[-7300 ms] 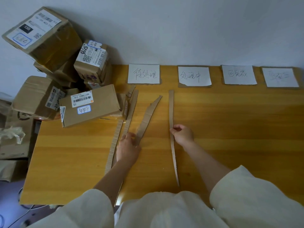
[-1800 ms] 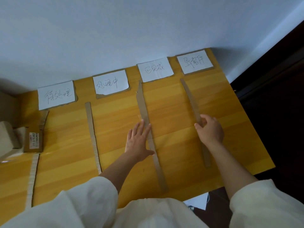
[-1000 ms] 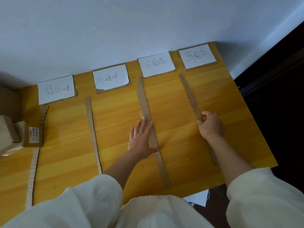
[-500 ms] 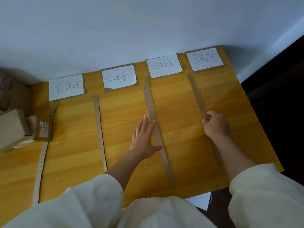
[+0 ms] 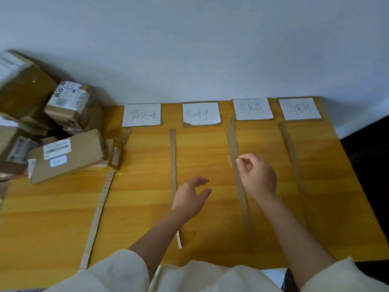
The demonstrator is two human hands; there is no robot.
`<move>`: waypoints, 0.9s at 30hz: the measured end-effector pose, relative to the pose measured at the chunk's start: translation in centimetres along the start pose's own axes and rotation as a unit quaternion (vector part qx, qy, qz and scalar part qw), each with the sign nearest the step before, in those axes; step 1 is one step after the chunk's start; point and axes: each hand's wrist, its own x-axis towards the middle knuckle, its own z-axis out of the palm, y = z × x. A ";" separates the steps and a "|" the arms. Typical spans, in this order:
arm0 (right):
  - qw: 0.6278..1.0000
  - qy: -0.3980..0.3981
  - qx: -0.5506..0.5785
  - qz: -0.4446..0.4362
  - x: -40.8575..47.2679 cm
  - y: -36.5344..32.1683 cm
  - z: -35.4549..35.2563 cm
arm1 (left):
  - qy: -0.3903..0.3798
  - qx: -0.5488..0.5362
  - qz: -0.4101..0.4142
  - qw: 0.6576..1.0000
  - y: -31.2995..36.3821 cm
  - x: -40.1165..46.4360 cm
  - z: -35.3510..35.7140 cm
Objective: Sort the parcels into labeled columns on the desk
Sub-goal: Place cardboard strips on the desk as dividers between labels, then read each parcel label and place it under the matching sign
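Observation:
Several brown cardboard parcels (image 5: 65, 155) with white shipping labels are piled at the desk's far left. Several handwritten paper labels (image 5: 201, 113) lie in a row along the back edge of the wooden desk (image 5: 52, 207). Several long cardboard strips (image 5: 173, 161) run from the labels toward me and divide the desk into columns. My left hand (image 5: 190, 198) hovers over the second column, fingers loosely spread, holding nothing. My right hand (image 5: 257, 175) is raised above the third strip (image 5: 232, 142), fingers loosely curled, empty.
A white wall stands right behind the labels. The desk's right edge (image 5: 357, 186) drops to a dark floor. The nearest flat parcel overhangs the first strip (image 5: 99, 211) at the left.
Both hands have lifted off the strips and moved left. The view has swung left, bringing the parcel pile into sight.

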 end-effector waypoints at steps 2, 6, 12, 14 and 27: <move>0.999 -0.017 0.020 -0.017 -1.6 -3.9 1.8 | 0.027 -0.033 -0.006 0.999 -1.6 -1.1 -2.2; 0.994 -0.084 0.065 -0.027 -4.5 -10.8 5.7 | 0.089 -0.071 -0.027 0.993 -5.5 -3.1 -6.7; 0.969 -0.179 0.169 0.008 -6.2 -18.8 11.1 | 0.236 -0.143 -0.100 0.956 -12.4 -4.7 -13.4; 0.959 -0.216 0.182 0.028 -6.3 -20.8 12.8 | 0.302 -0.170 -0.131 0.929 -14.6 -5.0 -16.0; 0.927 -0.295 0.212 0.089 -6.4 -31.0 19.2 | 0.412 -0.286 -0.258 0.826 -25.4 -3.4 -27.7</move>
